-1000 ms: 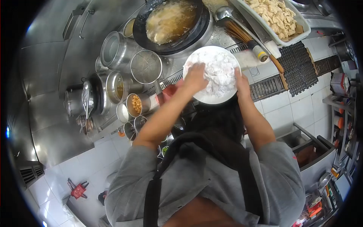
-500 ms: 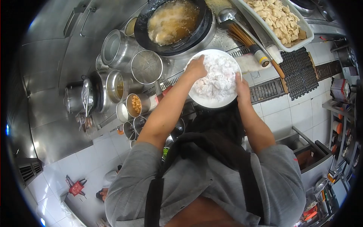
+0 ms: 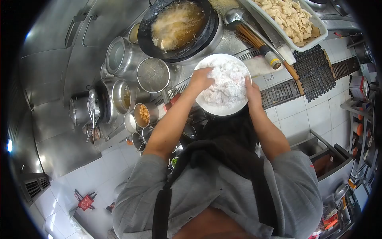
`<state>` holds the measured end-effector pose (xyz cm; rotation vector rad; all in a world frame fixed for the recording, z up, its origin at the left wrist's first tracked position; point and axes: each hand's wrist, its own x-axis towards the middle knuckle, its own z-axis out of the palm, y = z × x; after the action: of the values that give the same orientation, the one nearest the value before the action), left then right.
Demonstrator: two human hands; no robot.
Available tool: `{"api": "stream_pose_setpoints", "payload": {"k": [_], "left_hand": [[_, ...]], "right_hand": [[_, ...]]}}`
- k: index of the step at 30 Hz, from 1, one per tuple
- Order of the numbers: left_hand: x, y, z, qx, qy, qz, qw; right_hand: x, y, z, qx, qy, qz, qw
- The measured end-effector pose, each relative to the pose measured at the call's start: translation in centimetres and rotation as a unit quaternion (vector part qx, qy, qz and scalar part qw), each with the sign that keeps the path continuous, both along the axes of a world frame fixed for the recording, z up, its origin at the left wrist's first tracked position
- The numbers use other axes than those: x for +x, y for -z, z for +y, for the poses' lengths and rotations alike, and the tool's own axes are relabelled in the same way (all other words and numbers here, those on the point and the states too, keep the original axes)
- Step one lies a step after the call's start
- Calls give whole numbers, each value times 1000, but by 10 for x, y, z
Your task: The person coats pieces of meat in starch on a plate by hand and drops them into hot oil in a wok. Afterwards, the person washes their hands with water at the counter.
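Note:
A white plate (image 3: 223,111) heaped with lumpy pieces coated in white powder (image 3: 229,81) is held just in front of my body. My right hand (image 3: 253,93) grips its right rim, thumb on top and the other fingers hidden beneath. Over the left rim, my left hand (image 3: 201,81) has its fingers bent against the coated pieces; what they pinch is hidden. Beyond the plate, a black wok (image 3: 146,44) holds bubbling oil (image 3: 179,26) with pale food frying in it.
Left of the plate are a round mesh strainer (image 3: 153,75), metal pots (image 3: 116,55) and a container of brown pieces (image 3: 143,114). A ladle (image 3: 234,16), a bamboo brush (image 3: 258,47) and a basket of pale slices (image 3: 321,38) lie to the right.
My left hand has drawn back slightly leftward and down, its fingers more bent toward the pieces. The plate has shifted slightly left and down in view. My right hand keeps its grip.

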<state>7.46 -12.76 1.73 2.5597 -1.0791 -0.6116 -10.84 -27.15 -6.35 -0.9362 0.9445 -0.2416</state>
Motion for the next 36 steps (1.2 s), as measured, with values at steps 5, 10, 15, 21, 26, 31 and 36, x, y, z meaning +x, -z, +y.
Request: {"api": "stream_pose_setpoints", "payload": {"k": [5, 10, 15, 21, 26, 31, 36], "left_hand": [[-1, -43, 4, -7, -110, 66, 992], [-7, -42, 4, -74, -122, 111, 984], [31, -90, -2, -205, -203, 313, 905], [132, -133, -41, -318, -257, 262, 874], [206, -56, -83, -205, -260, 181, 926], [258, -7, -121, -206, -293, 230, 905], [331, -67, -137, 35, -141, -229, 963]], "right_hand": [[0, -1, 1, 8, -5, -9, 1000], [0, 7, -1, -39, -18, 4, 999], [-2, 1, -2, -27, -28, 11, 999], [-5, -11, -5, -46, -44, 25, 998], [-1, -16, -4, -45, -54, 34, 997], [-6, 3, -3, -27, -52, 8, 998], [-4, 1, -4, -49, -57, 5, 997]]}}
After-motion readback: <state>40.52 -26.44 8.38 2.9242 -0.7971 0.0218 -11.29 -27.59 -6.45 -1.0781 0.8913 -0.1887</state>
